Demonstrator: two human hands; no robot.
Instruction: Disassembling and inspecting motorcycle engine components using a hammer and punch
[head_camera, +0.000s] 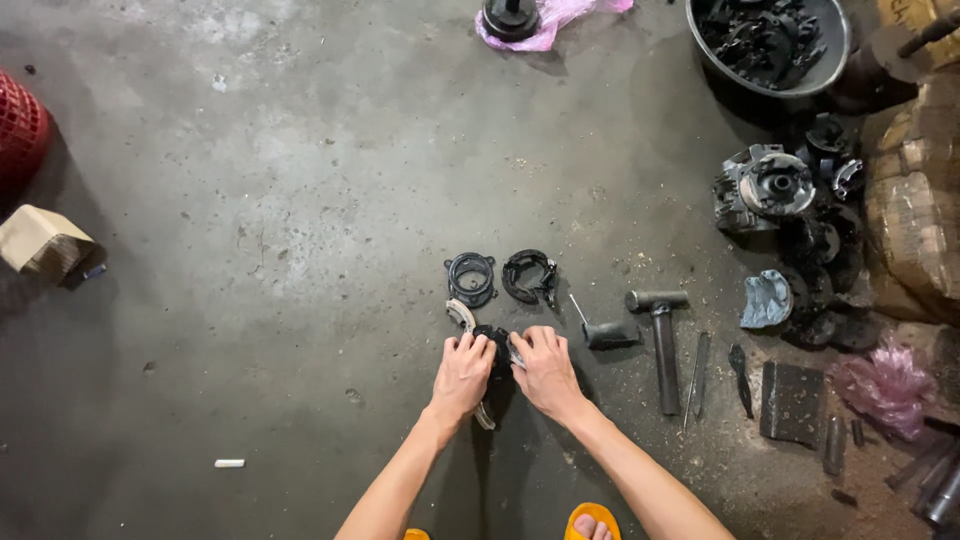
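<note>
One big round metal bowl (770, 45) full of black parts is sitting at the top right of the grey concrete floor (300, 200), and one hammer (662, 340) is lying just right of the hands. Two black ring-shaped parts (471, 278) are lying side by side just above the hands. The left hand (462, 375) and right hand (545, 370) are pressing close together, both gripping one small black round part (496, 345) on the floor between them.
</note>
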